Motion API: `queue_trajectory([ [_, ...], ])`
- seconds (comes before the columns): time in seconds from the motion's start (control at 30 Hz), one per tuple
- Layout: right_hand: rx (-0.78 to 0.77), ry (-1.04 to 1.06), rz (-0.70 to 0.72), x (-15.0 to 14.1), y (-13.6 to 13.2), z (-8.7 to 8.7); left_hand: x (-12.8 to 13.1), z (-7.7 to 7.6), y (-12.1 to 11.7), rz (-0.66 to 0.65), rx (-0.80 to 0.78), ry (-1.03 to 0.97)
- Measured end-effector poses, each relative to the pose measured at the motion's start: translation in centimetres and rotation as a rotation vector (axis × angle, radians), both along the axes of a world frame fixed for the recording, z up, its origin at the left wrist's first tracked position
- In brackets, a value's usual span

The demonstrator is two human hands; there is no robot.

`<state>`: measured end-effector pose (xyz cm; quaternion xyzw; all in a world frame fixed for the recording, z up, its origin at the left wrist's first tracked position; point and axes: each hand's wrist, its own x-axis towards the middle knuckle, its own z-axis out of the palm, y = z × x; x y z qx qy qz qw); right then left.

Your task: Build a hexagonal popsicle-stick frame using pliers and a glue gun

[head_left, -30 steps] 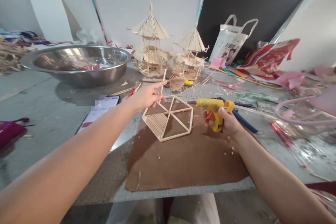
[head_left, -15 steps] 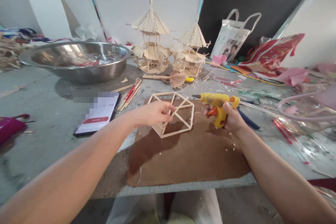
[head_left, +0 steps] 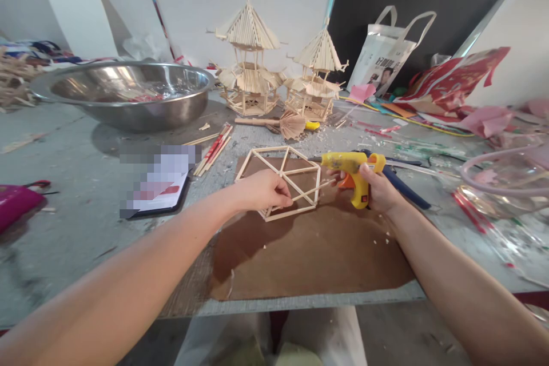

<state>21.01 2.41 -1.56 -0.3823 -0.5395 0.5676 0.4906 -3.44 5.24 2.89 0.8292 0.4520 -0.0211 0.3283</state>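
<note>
My right hand point(head_left: 377, 186) is wrapped round the handle of a yellow glue gun point(head_left: 349, 164), its nozzle pointing left at the frame's right corner. My left hand point(head_left: 272, 190) pinches a thin wooden stick point(head_left: 315, 188) that slants up to the right over the frame, its far end near my right fingers. Beneath lies a hexagonal wooden stick frame point(head_left: 294, 214) with crossing spokes, on a brown board point(head_left: 317, 257). My left hand covers the frame's left part. Whether the nozzle touches the frame I cannot tell.
Two stick pagodas point(head_left: 250, 34) stand behind, near a steel basin point(head_left: 141, 106). A phone point(head_left: 165, 183) and loose sticks point(head_left: 214, 148) lie left of the board. Blue-handled pliers point(head_left: 405, 186) lie behind my right hand. A white bag point(head_left: 381, 57) and plastic scraps fill the right.
My left hand has moved slightly right and down, and its stick now points right toward the glue gun. The glue gun's nozzle has come a little left, close to the frame's corner.
</note>
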Motion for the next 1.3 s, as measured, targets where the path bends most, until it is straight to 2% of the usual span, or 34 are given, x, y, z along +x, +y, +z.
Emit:
queue_trajectory([
  [0.17, -0.028, -0.038, -0.035, -0.1, 0.0, 0.1, 0.0, -0.4, 0.2, 0.001, 0.036, 0.067],
  [0.4, -0.056, -0.059, -0.032, -0.2, -0.1, 0.1, -0.1, -0.7, 0.3, -0.053, 0.046, 0.062],
  [0.57, -0.088, 0.006, -0.236, -0.3, 0.2, 0.8, -0.2, -0.9, 0.3, -0.071, 0.047, 0.056],
  [0.73, -0.111, 0.149, -0.391, 1.0, 1.4, 1.8, -0.3, -0.7, 0.2, -0.091, 0.047, 0.062],
  [0.87, -0.237, 0.063, -0.552, 2.5, 3.3, 2.8, -0.2, -0.6, 0.0, -0.105, 0.072, 0.079],
  [0.97, -0.281, -0.067, -0.546, 2.6, 5.3, 3.8, -0.1, -0.5, 0.0, -0.121, 0.091, 0.083],
  [1.13, -0.247, -0.246, -0.471, -0.1, 9.3, 4.8, -0.1, -0.4, -0.2, -0.139, 0.095, 0.079],
  [1.3, -0.236, -0.347, -0.458, -3.4, 13.4, 3.7, -0.3, -0.3, -0.4, -0.123, 0.124, 0.086],
])
